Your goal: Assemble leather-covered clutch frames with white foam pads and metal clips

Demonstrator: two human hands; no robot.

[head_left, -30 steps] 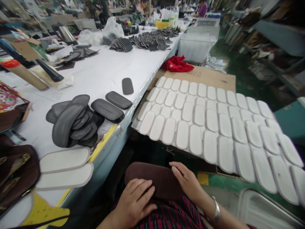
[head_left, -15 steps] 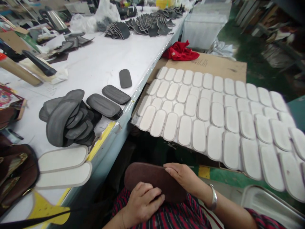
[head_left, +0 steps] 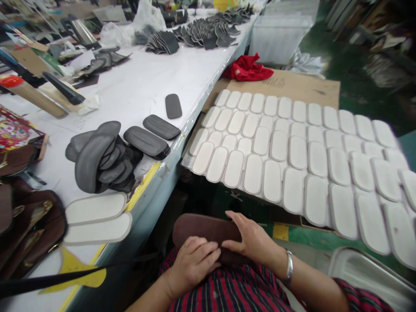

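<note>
A dark brown oval panel (head_left: 201,226), leather-like with rounded ends, lies across the lap over a striped garment. My left hand (head_left: 196,262) is closed over its near side, fingers together and pressed against the surface; the thumb is hidden. My right hand (head_left: 255,242) is over the panel's right end, with thumb and forefinger spread wide apart. The thumb tip is close to my left fingertips, and the right hand covers that end of the panel. Left of my hands, two pale oval pieces (head_left: 97,227) with grey borders lie on the white table (head_left: 139,82).
A board on the right bears rows of pale oval pieces (head_left: 282,145). Dark curved pieces (head_left: 97,160) lie heaped on the table beside a stack of dark ovals (head_left: 146,141). Brown bag parts (head_left: 35,225), a hammer (head_left: 63,89) and a red cloth (head_left: 248,68) are around.
My right hand has shifted from the panel's far edge, and its thumb and forefinger have spread apart. The panel is tilted more, showing a narrower face. My left hand stays on it.
</note>
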